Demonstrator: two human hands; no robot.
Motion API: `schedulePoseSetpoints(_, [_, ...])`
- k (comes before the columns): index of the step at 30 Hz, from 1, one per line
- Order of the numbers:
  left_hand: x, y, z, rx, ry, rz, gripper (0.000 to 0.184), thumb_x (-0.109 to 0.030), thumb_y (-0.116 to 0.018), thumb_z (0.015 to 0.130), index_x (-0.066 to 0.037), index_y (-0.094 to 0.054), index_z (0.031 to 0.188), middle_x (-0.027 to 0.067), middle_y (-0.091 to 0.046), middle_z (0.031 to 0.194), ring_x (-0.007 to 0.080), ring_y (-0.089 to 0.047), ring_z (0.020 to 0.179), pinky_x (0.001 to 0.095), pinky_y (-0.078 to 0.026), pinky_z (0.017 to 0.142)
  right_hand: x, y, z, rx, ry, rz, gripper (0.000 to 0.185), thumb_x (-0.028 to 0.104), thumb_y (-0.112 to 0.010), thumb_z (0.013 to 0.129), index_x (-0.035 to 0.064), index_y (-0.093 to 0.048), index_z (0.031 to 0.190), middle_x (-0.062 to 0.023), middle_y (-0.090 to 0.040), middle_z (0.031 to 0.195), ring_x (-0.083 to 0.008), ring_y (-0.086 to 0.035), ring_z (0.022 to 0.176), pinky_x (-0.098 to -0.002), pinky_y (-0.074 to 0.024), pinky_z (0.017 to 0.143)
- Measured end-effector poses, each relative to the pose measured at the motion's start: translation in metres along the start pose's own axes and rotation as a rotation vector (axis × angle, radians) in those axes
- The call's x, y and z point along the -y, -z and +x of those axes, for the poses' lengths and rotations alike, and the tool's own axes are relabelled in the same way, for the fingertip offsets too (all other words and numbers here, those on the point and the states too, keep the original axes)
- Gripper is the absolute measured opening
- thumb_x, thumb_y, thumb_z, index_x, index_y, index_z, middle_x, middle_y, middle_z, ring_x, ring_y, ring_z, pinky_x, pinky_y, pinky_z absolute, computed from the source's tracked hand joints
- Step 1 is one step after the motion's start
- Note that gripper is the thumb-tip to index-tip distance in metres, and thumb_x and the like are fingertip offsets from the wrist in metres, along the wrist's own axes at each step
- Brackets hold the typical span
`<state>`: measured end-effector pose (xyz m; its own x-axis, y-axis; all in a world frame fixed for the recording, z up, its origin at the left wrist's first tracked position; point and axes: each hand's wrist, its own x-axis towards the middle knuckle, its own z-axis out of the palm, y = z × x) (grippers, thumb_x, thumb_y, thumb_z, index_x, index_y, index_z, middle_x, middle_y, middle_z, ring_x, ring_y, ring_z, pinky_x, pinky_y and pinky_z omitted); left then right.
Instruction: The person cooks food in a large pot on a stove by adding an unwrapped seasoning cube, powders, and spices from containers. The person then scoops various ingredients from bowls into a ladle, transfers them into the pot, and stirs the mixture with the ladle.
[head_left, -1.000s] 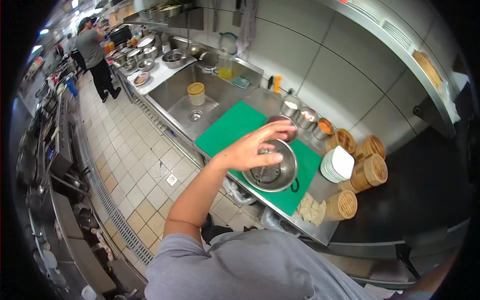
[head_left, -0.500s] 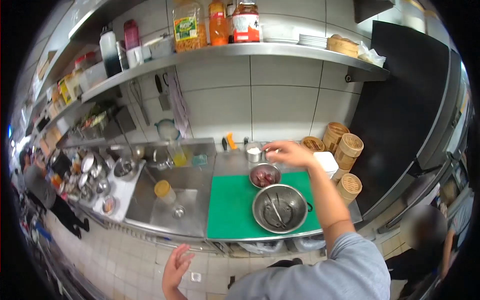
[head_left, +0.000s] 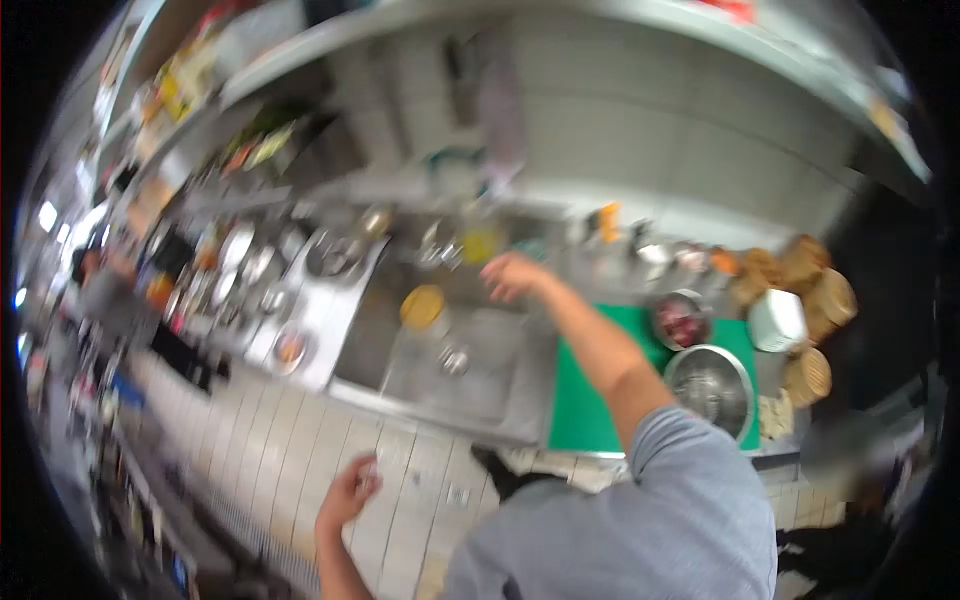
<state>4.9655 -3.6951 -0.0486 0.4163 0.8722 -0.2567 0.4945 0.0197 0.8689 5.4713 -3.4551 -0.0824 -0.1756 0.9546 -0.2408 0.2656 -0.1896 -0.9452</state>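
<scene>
Loosely spread and seemingly empty, the right hand hovers above the sink near the yellow-lidded tub, the left hand half-open over floor, while two metal bowls share the green board, presumably for easy reach.

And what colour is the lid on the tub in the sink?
The lid is yellow; it shows best in the head view, though that picture is blurred.

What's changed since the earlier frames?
Right hand moved left, from the small steel containers to above the steel sink. Left hand came off the wide steel bowl, now over the tiled floor. Any grasp or release: too blurred to tell. Bowl stays on green board, yellow-lidded tub in sink.
</scene>
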Motion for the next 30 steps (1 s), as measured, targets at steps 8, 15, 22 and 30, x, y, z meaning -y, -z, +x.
schedulePoseSetpoints(8, [0.322,-0.038,-0.194,-0.054,0.626,0.645,0.042,-0.038,-0.045,0.09,-0.003,-0.06,0.108,0.0254,-0.052,0.124,0.0352,-0.048,0.118,0.0429,-0.032,0.104,-0.046,-0.041,0.173,-0.372,-0.438,0.238,0.05,0.042,-0.049,0.093,0.0121,-0.041,0.132,-0.0094,-0.05,0.128,-0.0275,-0.058,0.099,-0.0434,-0.0497,0.077])
schedulePoseSetpoints(15, [0.276,-0.105,-0.243,-0.039,1.004,0.176,0.04,-0.036,-0.047,0.089,-0.005,-0.057,0.113,0.0196,-0.056,0.119,0.0329,-0.052,0.111,0.0428,-0.037,0.095,-0.105,-0.045,0.263,-0.326,-0.49,0.334,0.044,0.049,-0.051,0.091,0.0113,-0.048,0.113,-0.0061,-0.061,0.086,-0.0194,-0.063,0.072,-0.0398,-0.0514,0.063])
schedulePoseSetpoints(22, [0.392,-0.005,-0.19,-0.029,0.752,0.321,0.041,-0.034,-0.05,0.088,-0.008,-0.054,0.118,0.0138,-0.059,0.114,0.0306,-0.056,0.104,0.0427,-0.043,0.085,-0.115,-0.053,0.243,-0.433,-0.318,0.763,0.035,0.05,-0.057,0.088,0.0183,-0.055,0.104,-0.0044,-0.06,0.082,-0.0173,-0.063,0.075,-0.0372,-0.0526,0.066])
schedulePoseSetpoints(30, [0.341,0.218,0.012,-0.742,0.709,-0.544,0.039,-0.03,-0.054,0.092,-0.014,-0.048,0.127,0.0065,-0.061,0.111,0.0176,-0.061,0.089,0.0379,-0.046,0.072,-0.103,-0.171,0.178,-0.39,-0.378,1.022,0.04,0.041,-0.05,0.094,0.0171,-0.052,0.126,-0.0067,-0.051,0.129,-0.0255,-0.053,0.113,-0.0433,-0.0431,0.096])
